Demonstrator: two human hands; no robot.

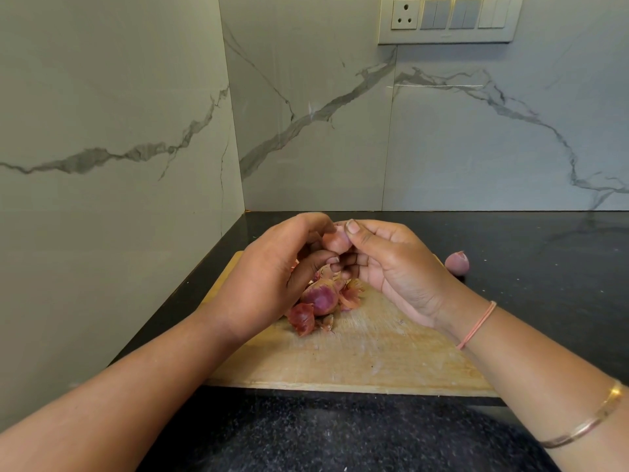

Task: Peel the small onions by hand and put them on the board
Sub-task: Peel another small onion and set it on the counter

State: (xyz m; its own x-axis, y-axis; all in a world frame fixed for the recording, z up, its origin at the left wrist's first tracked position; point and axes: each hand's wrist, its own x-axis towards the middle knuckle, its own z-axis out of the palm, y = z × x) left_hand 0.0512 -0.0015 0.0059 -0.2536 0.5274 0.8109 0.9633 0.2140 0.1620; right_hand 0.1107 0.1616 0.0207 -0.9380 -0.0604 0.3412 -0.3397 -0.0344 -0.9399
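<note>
A person held one small onion [335, 240] up over the far part of the wooden board [357, 356]. Both hands were curled around it. The left hand [272, 270] came in from the left, with its fingers bent over the onion and its thumb under it. The right hand [391, 267] pinched the onion from the right, with the thumb on top and the nail showing. The onion looked pale pink and smooth. Most of its skin seemed to be off, but the fingers hid a lot of it.

Under the hands, a second onion [320, 298] lay on the board. It was purple and shiny. Dry red-brown skins [301, 320] lay around it and touched it on its near side and its right side.

A third onion [457, 263] sat off to the right, past the right hand, on the black counter [531, 247] just by the board's far right edge.

The board lay flat on the counter, with its near edge close to the person. The counter ran back into a corner of grey-white marble walls [136, 97]. High on the far wall was a switch plate [449, 18] with a socket.

The right wrist had a thin pink band [476, 325]. Nearer along that arm was a gold bangle [592, 420].
</note>
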